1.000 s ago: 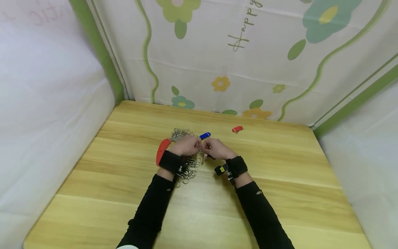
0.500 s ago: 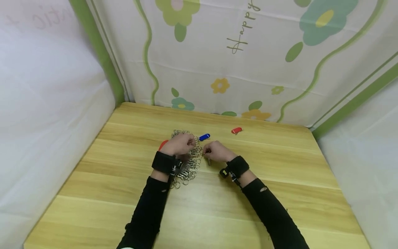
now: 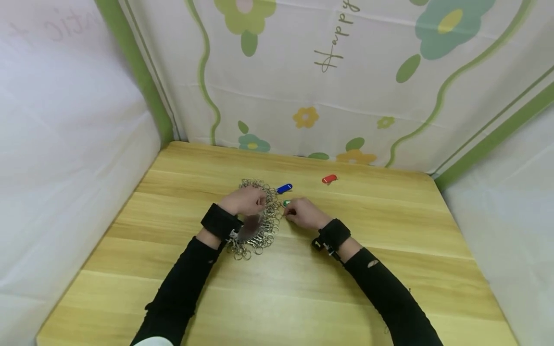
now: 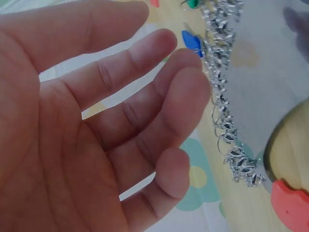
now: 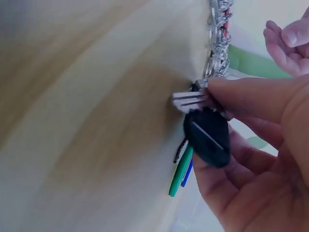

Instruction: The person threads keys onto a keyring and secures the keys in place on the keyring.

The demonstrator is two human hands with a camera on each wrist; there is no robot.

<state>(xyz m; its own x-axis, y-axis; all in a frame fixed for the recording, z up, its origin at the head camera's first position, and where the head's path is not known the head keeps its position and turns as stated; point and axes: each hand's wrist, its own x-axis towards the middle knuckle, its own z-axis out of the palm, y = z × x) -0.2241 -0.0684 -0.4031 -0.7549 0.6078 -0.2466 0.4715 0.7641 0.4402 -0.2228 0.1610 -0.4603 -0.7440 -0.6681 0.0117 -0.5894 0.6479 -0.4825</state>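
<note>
A shiny grey plate (image 4: 260, 58) lies on the table, its edge lined with many metal rings and clasps (image 3: 270, 226); a red handle (image 4: 292, 205) shows at its corner in the left wrist view. Over the plate hovers my left hand (image 3: 245, 200), fingers loosely bent and nothing in them. My right hand (image 3: 306, 213), just right of the rings, pinches a black-headed key (image 5: 207, 137) between thumb and fingers, close to the plate's edge. A green key tag (image 3: 286, 203) lies partly behind the right hand, and a blue key tag (image 3: 284, 189) is at the rings just beyond.
Farther back on the wooden table (image 3: 389, 230) lies a red key tag (image 3: 329, 179). White cloth walls (image 3: 259, 91) with printed flowers rise at the table's back and sides.
My hands were together at the rings and have parted; the left moved left over the plate, the right slightly right with the key. The green tag has come into sight.
</note>
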